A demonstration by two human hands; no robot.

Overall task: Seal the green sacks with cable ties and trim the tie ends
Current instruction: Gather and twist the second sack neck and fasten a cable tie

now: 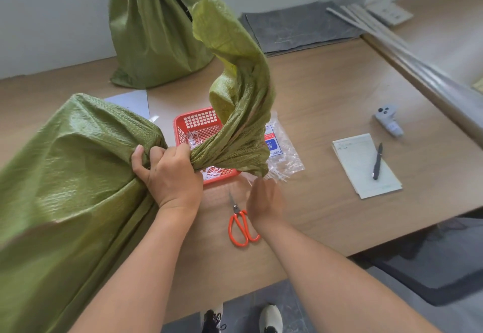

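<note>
Lying nearest the front edge of the table (pixel 326 97), the orange scissors (pixel 241 225) point their blades away from the person, just left of the right wrist. The right hand (pixel 265 202) hovers above them with fingers fairly straight, apparently holding nothing, though its tips are blurred. It points toward the clear packet of cable ties (pixel 283 149) just beyond, so this hand looks the nearer one for fetching a tie.

To its left, the left hand (pixel 167 173) grips the gathered neck of the near green sack (pixel 73 175), fingers curled tight round the bunch. The sack lies on its side from the lower left. Its neck points right, and the twisted loose top (pixel 235 76) rises up and away from the fist. No tie is on it yet, by my reading.

Behind the fist sits a red basket (pixel 194 123) with white offcuts, partly under the twist. Open tabletop lies to the right as far as a notepad (pixel 363 168) and pen (pixel 377 161). A second green sack (pixel 154 32) stands upright by the wall.
</note>
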